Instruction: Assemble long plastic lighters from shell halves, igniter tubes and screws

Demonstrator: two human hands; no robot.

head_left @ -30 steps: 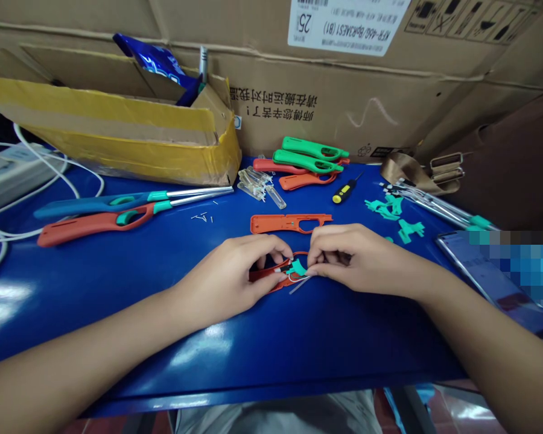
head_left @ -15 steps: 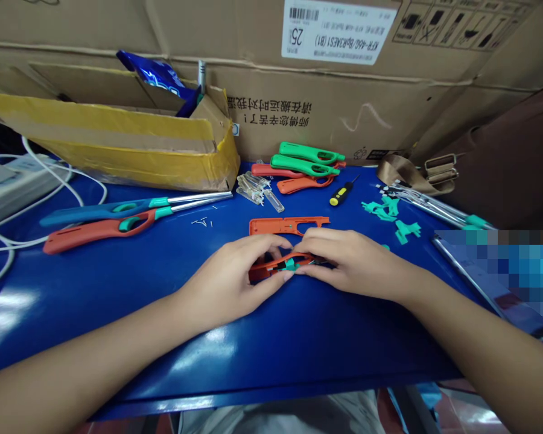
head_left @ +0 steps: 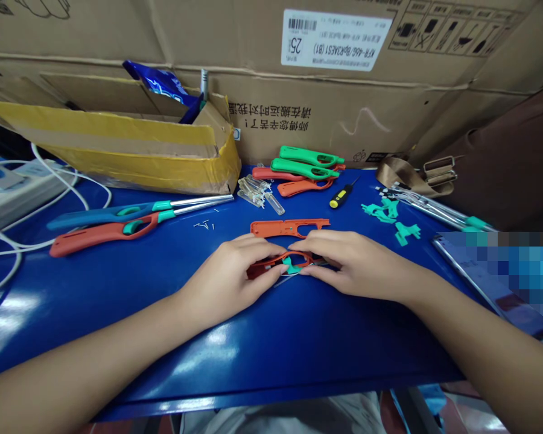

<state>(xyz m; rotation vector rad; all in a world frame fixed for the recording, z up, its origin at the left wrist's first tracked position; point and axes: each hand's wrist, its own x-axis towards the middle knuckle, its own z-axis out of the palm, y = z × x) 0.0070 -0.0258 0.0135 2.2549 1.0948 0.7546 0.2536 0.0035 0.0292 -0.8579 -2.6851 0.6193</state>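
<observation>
Between my two hands, low over the blue table, is an orange lighter casing with a teal trigger set in its opening. My left hand wraps round the handle end, thumb in front and fingers behind. My right hand pinches the other end, its fingertips on the rim around the opening. A thin pale wire shows just under the casing. Right behind my fingers lies another orange casing half, its inner side up. My palms hide both ends of the held casing.
Two assembled lighters and several screws lie at left. Behind are clear fuel tanks, green casings and a screwdriver. Teal triggers and metal tubes lie at right. Cardboard boxes stand at the back.
The held casing has turned a little in my hands, so its opening and the teal trigger show more fully. A thin wire has come into sight beneath it. The view has shifted slightly.
</observation>
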